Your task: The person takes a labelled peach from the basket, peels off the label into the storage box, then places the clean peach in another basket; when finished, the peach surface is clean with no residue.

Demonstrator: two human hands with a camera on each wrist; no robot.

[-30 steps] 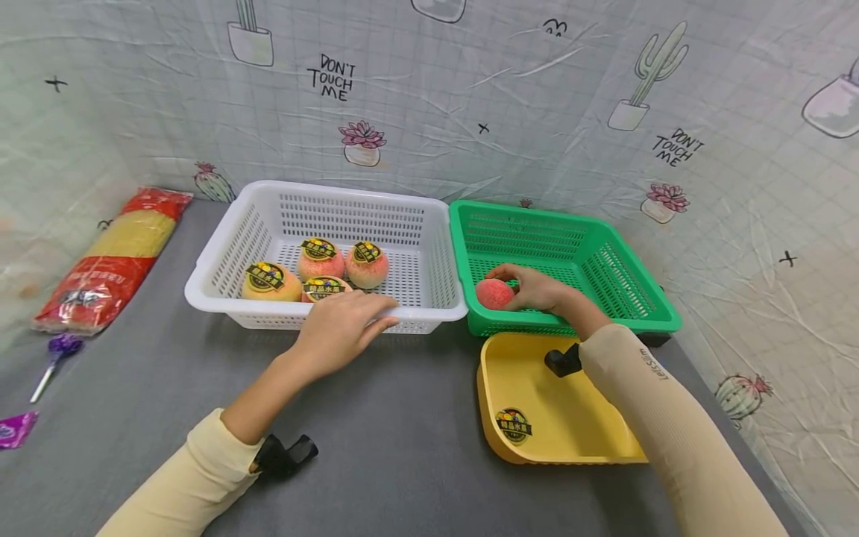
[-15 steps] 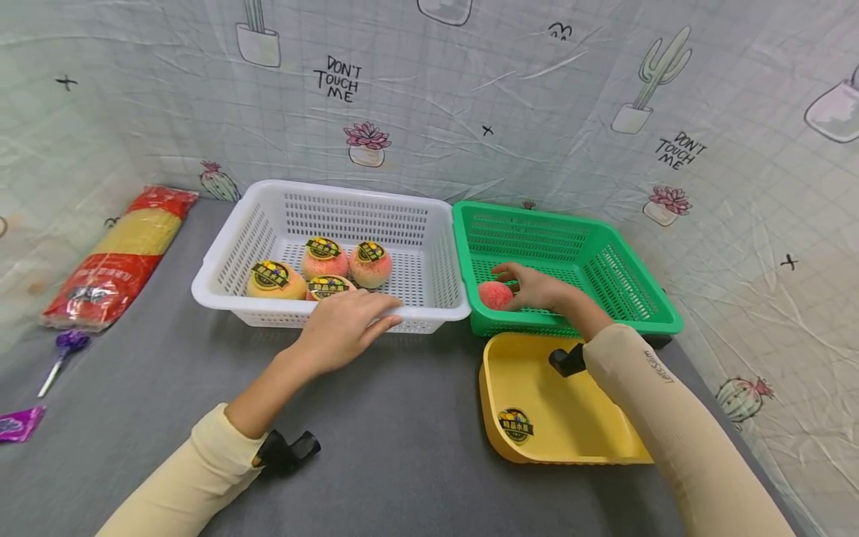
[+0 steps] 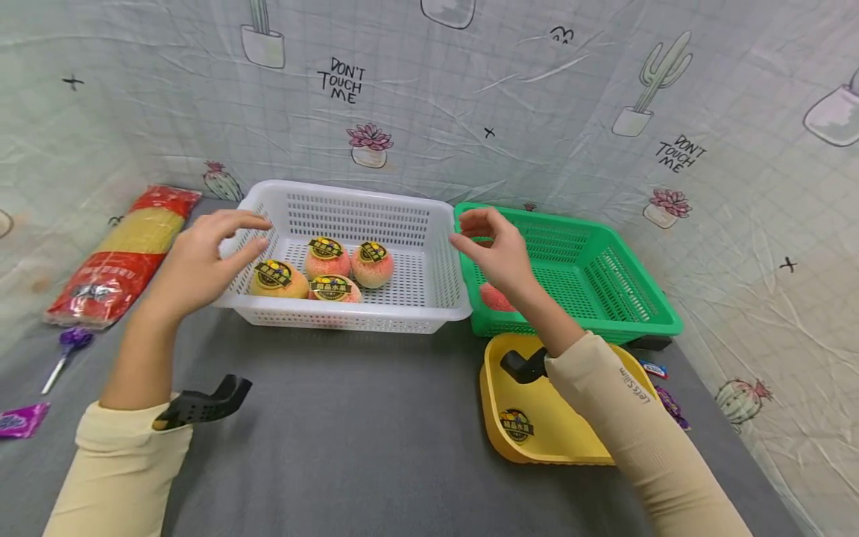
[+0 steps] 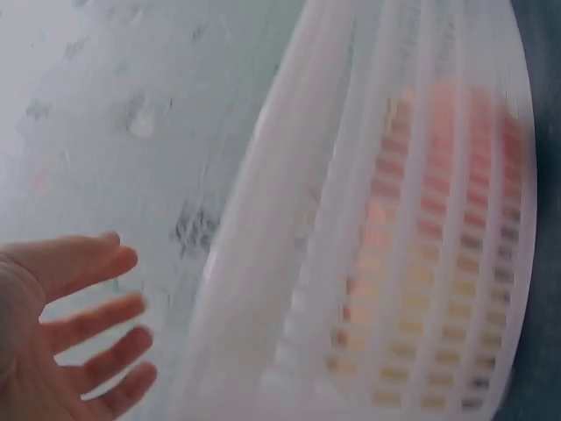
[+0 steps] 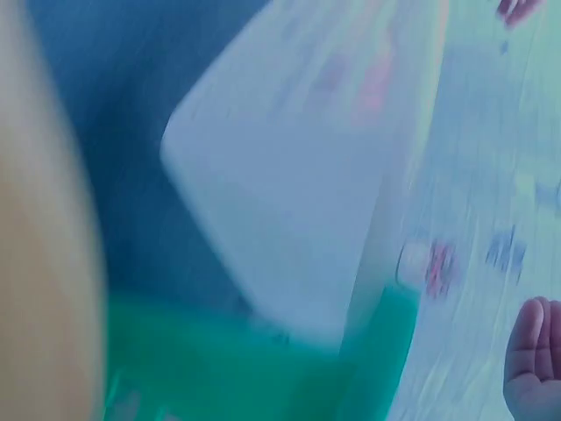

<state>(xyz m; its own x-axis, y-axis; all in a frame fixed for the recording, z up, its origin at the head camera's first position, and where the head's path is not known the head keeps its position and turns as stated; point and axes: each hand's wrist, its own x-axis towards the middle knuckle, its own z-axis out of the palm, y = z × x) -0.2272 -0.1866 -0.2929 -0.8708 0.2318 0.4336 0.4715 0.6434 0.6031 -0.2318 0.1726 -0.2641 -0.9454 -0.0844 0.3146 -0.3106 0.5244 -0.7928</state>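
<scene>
White basket (image 3: 349, 317) between both hands (untouched)

A makeshift recording booth around me, crinkled cactus-print plastic sheeting (image 3: 537, 97) for walls, grey felt-covered tabletop (image 3: 376, 418) under my arms.

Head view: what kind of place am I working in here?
Probably a staged tabletop set, not a real kitchen: a cactus-print sheet as backdrop, a grey cloth table, and a white basket beside a green basket.
</scene>
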